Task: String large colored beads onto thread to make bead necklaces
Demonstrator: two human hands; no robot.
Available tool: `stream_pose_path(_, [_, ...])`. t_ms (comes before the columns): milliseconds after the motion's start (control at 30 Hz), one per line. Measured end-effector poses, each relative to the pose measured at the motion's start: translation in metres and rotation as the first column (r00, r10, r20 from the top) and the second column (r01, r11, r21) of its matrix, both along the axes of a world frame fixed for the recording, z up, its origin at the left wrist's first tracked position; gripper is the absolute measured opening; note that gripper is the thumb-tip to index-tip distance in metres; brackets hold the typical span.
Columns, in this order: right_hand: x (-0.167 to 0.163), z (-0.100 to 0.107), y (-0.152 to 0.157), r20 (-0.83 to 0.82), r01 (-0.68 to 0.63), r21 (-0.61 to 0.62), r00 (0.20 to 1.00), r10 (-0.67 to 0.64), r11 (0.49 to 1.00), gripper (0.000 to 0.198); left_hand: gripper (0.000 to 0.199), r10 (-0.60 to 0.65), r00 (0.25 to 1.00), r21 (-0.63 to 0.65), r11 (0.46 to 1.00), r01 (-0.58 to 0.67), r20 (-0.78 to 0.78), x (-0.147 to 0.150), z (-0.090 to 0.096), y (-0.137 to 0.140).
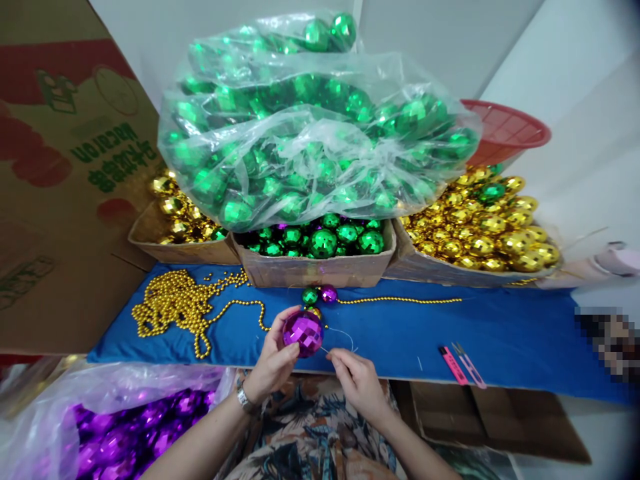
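A large shiny purple ball (303,333) with mirror-like facets is held in my left hand (276,357), fingers behind it and thumb in front. Close to the ball's lower right side, my right hand (356,381) pinches a thin pale thread or needle; which of the two I cannot tell. A loop of fine thread (345,333) curls above my right fingers. Just beyond the ball lie a small green ball (310,295) and a small purple ball (329,293), with a gold one (314,311) partly hidden. A gold bead string (400,301) runs right from them.
A heap of gold bead strings (173,300) lies left on the blue cloth (390,333). Pink snips (470,367) and a pink cutter (454,365) lie right. Behind stand boxes of green balls (323,243) and gold balls (480,227), under a bulging bag (310,133). Purple balls (130,433) fill a bag lower left.
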State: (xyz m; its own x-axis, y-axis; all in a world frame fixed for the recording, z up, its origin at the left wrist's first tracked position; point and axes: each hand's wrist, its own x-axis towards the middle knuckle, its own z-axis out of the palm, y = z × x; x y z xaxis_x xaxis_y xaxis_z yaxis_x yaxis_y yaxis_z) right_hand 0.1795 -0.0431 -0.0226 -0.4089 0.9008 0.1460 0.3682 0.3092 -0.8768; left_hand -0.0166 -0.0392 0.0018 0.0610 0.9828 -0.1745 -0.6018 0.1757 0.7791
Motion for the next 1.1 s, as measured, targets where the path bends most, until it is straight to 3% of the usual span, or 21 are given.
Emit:
stream_pose_path(100, [-0.001, -0.001, 0.000, 0.001, -0.011, -0.033, 1.000, 0.011, 0.999, 0.027, 0.065, -0.025, 0.999, -0.015, 1.000, 0.026, 0.022, 0.000, -0.001, 0.000])
stream_pose_path(267, [-0.003, -0.004, -0.003, 0.028, 0.019, -0.005, 0.999, -0.019, 1.000, 0.026, 0.068, 0.045, 0.991, 0.053, 0.998, -0.039, -0.123, 0.001, -0.003, 0.001])
stream_pose_path(400, [-0.003, -0.004, -0.003, 0.031, 0.020, 0.051, 0.999, -0.022, 0.998, 0.026, 0.061, -0.006, 0.998, -0.034, 0.999, 0.004, -0.055, 0.001, -0.003, 0.004])
stream_pose_path(533, [-0.003, -0.005, -0.003, 0.079, 0.041, 0.092, 0.996, -0.048, 0.995, 0.026, 0.064, 0.079, 0.959, 0.081, 0.995, -0.060, -0.271, 0.002, -0.003, 0.004])
stream_pose_path(700, [-0.005, -0.010, -0.004, 0.128, 0.091, 0.217, 0.984, -0.120, 0.972, 0.026, 0.063, 0.133, 0.937, 0.117, 0.988, -0.100, -0.324, 0.005, -0.007, 0.004])
stream_pose_path(967, [-0.005, -0.007, -0.005, 0.099, 0.078, 0.255, 0.989, -0.106, 0.964, 0.027, 0.057, 0.171, 0.983, -0.059, 0.983, -0.175, -0.070, 0.014, 0.000, 0.004])
stream_pose_path(1100, [0.000, -0.005, 0.000, 0.067, -0.030, 0.244, 0.998, 0.014, 0.969, 0.027, 0.058, 0.042, 0.999, -0.074, 0.996, -0.043, -0.014, 0.007, 0.005, 0.005])
